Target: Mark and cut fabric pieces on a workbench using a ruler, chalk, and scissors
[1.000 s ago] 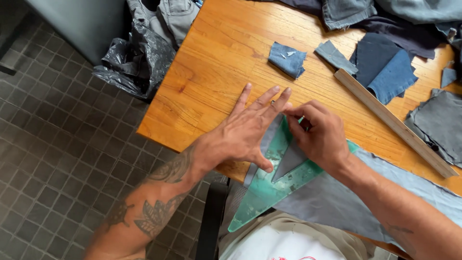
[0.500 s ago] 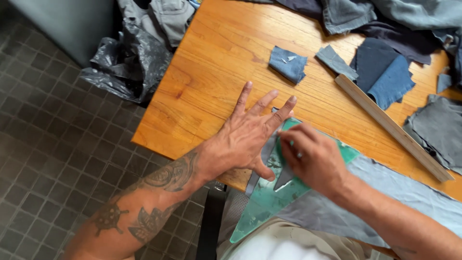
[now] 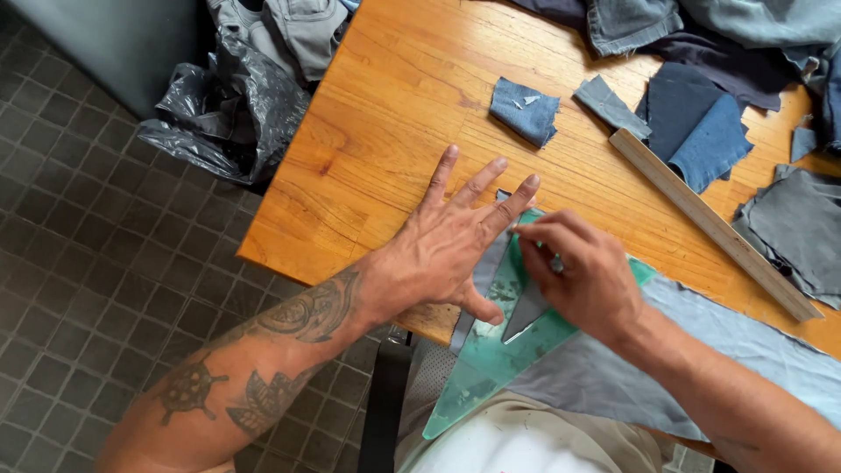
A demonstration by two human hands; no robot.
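Green see-through plastic triangle ruler (image 3: 491, 355) lies over pale grey-blue fabric (image 3: 631, 368) at the near table (image 3: 394, 114) edge. Left hand (image 3: 451, 250), fingers spread, presses flat on its 9 o'clock side. Right hand (image 3: 583, 280) is pinched at its top edge; on what, I cannot tell. Toward 2 o'clock lie a wooden straightedge (image 3: 714, 223) and denim scraps (image 3: 524, 109).

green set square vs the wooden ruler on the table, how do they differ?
The green set square is a translucent triangle with a cut-out; the wooden ruler is an opaque, long straight strip. The set square lies on grey fabric at the table's near edge, overhanging it, pinned by the left hand with the right hand on it; the ruler lies untouched, farther back. Both lie flat.
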